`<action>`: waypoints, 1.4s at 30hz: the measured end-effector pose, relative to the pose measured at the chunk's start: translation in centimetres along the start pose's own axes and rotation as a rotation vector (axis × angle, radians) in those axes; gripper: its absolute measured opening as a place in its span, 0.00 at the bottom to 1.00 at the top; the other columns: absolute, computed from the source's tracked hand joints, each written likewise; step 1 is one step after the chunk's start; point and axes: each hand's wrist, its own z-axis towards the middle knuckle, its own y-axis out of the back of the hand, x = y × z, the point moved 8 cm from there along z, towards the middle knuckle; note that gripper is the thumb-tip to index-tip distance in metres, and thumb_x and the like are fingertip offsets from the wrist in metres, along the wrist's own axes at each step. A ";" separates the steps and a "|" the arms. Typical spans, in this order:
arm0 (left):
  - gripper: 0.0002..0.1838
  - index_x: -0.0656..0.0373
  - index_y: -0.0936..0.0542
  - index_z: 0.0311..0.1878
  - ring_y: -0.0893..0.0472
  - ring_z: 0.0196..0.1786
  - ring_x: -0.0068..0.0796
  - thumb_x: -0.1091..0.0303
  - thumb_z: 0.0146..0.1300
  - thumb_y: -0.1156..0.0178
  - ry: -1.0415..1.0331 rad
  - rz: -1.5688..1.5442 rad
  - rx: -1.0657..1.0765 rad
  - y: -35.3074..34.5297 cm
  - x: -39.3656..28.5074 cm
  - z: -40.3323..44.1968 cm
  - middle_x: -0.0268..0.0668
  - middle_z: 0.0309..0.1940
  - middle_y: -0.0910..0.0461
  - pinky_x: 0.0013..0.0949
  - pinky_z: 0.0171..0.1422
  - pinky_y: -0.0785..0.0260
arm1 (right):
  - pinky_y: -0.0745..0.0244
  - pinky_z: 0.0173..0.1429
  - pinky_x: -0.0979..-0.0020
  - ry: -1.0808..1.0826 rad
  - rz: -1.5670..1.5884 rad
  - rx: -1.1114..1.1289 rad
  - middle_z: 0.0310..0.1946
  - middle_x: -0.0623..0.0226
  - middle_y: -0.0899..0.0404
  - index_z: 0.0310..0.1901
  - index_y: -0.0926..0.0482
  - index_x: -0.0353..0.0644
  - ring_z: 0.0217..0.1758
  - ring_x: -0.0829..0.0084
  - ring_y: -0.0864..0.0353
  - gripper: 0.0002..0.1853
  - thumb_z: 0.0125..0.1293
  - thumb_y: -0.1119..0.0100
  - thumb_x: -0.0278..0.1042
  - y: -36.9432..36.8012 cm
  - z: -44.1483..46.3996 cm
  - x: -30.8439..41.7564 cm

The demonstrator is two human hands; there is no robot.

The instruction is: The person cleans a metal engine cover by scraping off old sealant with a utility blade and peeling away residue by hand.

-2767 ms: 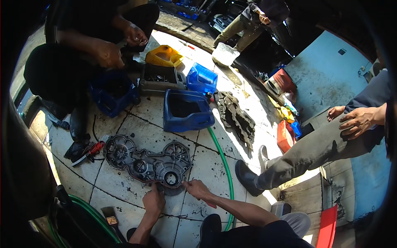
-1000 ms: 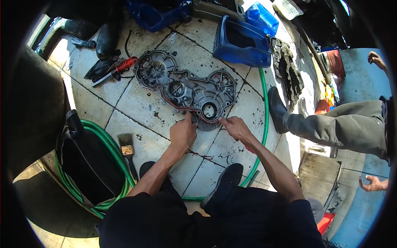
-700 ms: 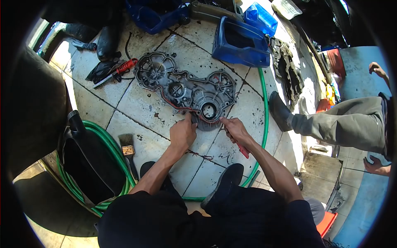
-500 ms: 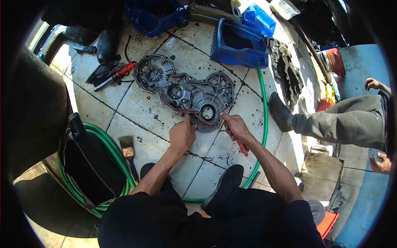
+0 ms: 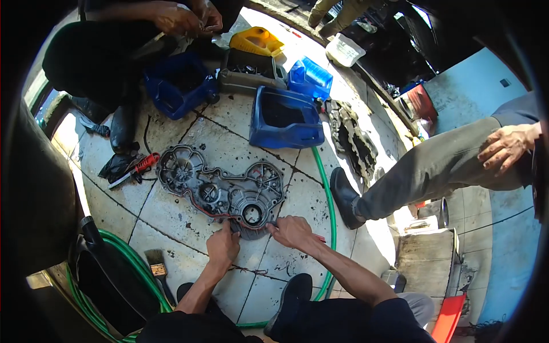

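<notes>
A grey metal engine cover (image 5: pixel 229 191) with round openings and a red line of sealant along its edge lies on the tiles. At its near rim, my left hand (image 5: pixel 223 246) is closed with the fingertips gripping the edge. My right hand (image 5: pixel 291 231) is closed too, its thumb and fingertips against the rim by the round hole. A red handle (image 5: pixel 319 238) sticks out from under that hand; the tool's other end is hidden. Below the rim, between my hands, a dark ribbed part (image 5: pixel 251 233) of the cover shows.
Cut-open blue jugs (image 5: pixel 286 123) stand beyond the cover. A red-handled scraper (image 5: pixel 137 168) lies left, a brush (image 5: pixel 157 271) nearer me. A green hose (image 5: pixel 326 188) curves along the right. One co-worker's hands (image 5: pixel 186 20) work far left; another person's leg (image 5: pixel 423 166) extends from the right.
The view has tilted up and turned, so the cover appears lower and farther left. My hands stay at its near rim. The co-worker's hands at the top left have come into view.
</notes>
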 end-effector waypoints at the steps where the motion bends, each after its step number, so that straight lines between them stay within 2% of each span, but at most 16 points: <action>1: 0.20 0.61 0.27 0.54 0.16 0.34 0.60 0.62 0.62 0.35 0.011 0.004 0.007 -0.1 0.2 0.0 0.55 0.28 0.16 0.57 0.39 0.25 | 0.20 0.45 0.48 0.004 -0.022 -0.024 0.26 0.43 0.16 0.31 0.15 0.32 0.34 0.42 0.14 0.30 0.73 0.51 0.56 0.5 -0.2 0.4; 3: 0.21 0.60 0.27 0.54 0.16 0.34 0.60 0.62 0.62 0.35 0.023 0.007 0.010 -0.2 0.4 -0.1 0.55 0.28 0.16 0.57 0.39 0.26 | 0.20 0.44 0.48 0.006 -0.044 -0.049 0.26 0.43 0.16 0.31 0.15 0.32 0.33 0.43 0.14 0.30 0.73 0.51 0.56 0.9 0.0 1.0; 6: 0.19 0.58 0.28 0.49 0.17 0.33 0.60 0.64 0.59 0.32 0.029 -0.001 -0.026 0.0 0.4 -0.2 0.50 0.27 0.17 0.57 0.37 0.27 | 0.19 0.45 0.49 -0.010 -0.113 0.016 0.27 0.44 0.16 0.32 0.14 0.33 0.35 0.45 0.13 0.30 0.73 0.51 0.56 0.3 0.8 1.1; 9: 0.19 0.58 0.28 0.50 0.17 0.33 0.60 0.64 0.59 0.32 0.028 0.000 -0.017 -0.2 0.5 -0.1 0.50 0.27 0.17 0.57 0.37 0.27 | 0.19 0.44 0.49 -0.053 -0.109 0.067 0.28 0.43 0.15 0.32 0.14 0.33 0.36 0.45 0.13 0.30 0.73 0.52 0.55 -0.1 1.2 0.6; 11: 0.20 0.59 0.27 0.52 0.16 0.33 0.60 0.63 0.61 0.33 0.028 0.001 0.002 -0.2 0.5 -0.1 0.53 0.28 0.17 0.57 0.38 0.26 | 0.18 0.46 0.52 -0.074 -0.042 0.152 0.36 0.45 0.13 0.40 0.13 0.33 0.42 0.49 0.11 0.31 0.74 0.57 0.55 -0.5 1.2 0.2; 12: 0.21 0.61 0.27 0.54 0.16 0.34 0.61 0.63 0.62 0.35 0.026 0.002 0.021 -0.3 0.4 -0.1 0.56 0.28 0.16 0.58 0.39 0.25 | 0.18 0.46 0.52 -0.077 -0.040 0.151 0.36 0.45 0.13 0.40 0.13 0.33 0.42 0.49 0.11 0.31 0.74 0.57 0.55 -1.1 1.3 -0.2; 15: 0.21 0.61 0.27 0.54 0.16 0.34 0.61 0.63 0.62 0.35 0.026 -0.009 0.019 -0.2 0.3 0.0 0.56 0.28 0.16 0.58 0.40 0.25 | 0.19 0.44 0.51 -0.144 0.132 0.104 0.33 0.43 0.14 0.40 0.15 0.29 0.37 0.48 0.11 0.32 0.73 0.55 0.56 -1.8 1.5 -1.4; 17: 0.21 0.61 0.27 0.54 0.16 0.34 0.61 0.63 0.62 0.35 0.018 -0.006 0.014 -0.1 0.2 -0.1 0.56 0.28 0.16 0.58 0.40 0.25 | 0.23 0.30 0.53 -0.301 0.484 0.215 0.19 0.49 0.21 0.36 0.18 0.27 0.20 0.55 0.19 0.32 0.75 0.53 0.56 -3.0 0.9 -2.2; 18: 0.21 0.61 0.27 0.54 0.16 0.34 0.62 0.63 0.62 0.35 0.014 -0.004 0.008 -0.1 0.2 -0.1 0.57 0.28 0.16 0.58 0.40 0.25 | 0.23 0.30 0.53 -0.299 0.485 0.213 0.19 0.49 0.21 0.36 0.18 0.27 0.20 0.55 0.19 0.32 0.75 0.53 0.56 -3.0 0.8 -2.1; 20: 0.21 0.61 0.27 0.54 0.16 0.34 0.62 0.63 0.62 0.35 0.017 0.000 0.009 -0.1 0.2 -0.1 0.57 0.28 0.16 0.58 0.40 0.25 | 0.29 0.22 0.59 -0.384 0.678 0.197 0.15 0.59 0.28 0.29 0.22 0.28 0.13 0.65 0.27 0.32 0.75 0.52 0.55 -3.5 0.1 -2.1; 24: 0.20 0.59 0.28 0.50 0.17 0.33 0.62 0.63 0.59 0.32 0.042 0.000 -0.009 -0.1 0.4 -0.1 0.53 0.27 0.17 0.58 0.38 0.27 | 0.33 0.18 0.62 -0.411 0.828 0.210 0.13 0.64 0.31 0.23 0.27 0.33 0.12 0.69 0.31 0.30 0.74 0.51 0.55 -4.9 -0.1 -2.5; 26: 0.20 0.59 0.28 0.50 0.17 0.33 0.62 0.63 0.60 0.32 0.039 0.003 -0.014 0.0 0.3 -0.1 0.54 0.27 0.17 0.58 0.38 0.27 | 0.36 0.17 0.65 -0.437 0.930 0.190 0.13 0.68 0.34 0.19 0.32 0.40 0.11 0.72 0.35 0.29 0.73 0.50 0.55 -5.4 -0.2 -2.6; 29: 0.21 0.60 0.28 0.52 0.17 0.34 0.62 0.62 0.61 0.34 0.038 0.020 0.015 0.1 0.0 0.0 0.55 0.28 0.17 0.58 0.39 0.26 | 0.39 0.16 0.67 -0.460 1.060 0.181 0.13 0.70 0.36 0.19 0.34 0.43 0.11 0.74 0.38 0.28 0.72 0.48 0.56 -5.8 -0.5 -2.4; 30: 0.22 0.61 0.29 0.55 0.16 0.34 0.61 0.61 0.63 0.35 0.036 0.030 0.048 0.0 0.0 -0.1 0.57 0.29 0.16 0.58 0.40 0.25 | 0.39 0.16 0.67 -0.456 1.064 0.188 0.13 0.70 0.36 0.19 0.34 0.43 0.11 0.74 0.38 0.28 0.72 0.48 0.56 -5.9 -0.5 -2.3; 42: 0.22 0.62 0.28 0.55 0.16 0.34 0.61 0.61 0.63 0.35 0.028 0.035 0.032 -0.4 0.4 -0.1 0.56 0.29 0.16 0.57 0.39 0.25 | 0.39 0.15 0.69 -0.465 1.159 0.184 0.13 0.71 0.35 0.19 0.34 0.46 0.10 0.76 0.37 0.28 0.73 0.48 0.56 -6.2 -0.2 -3.0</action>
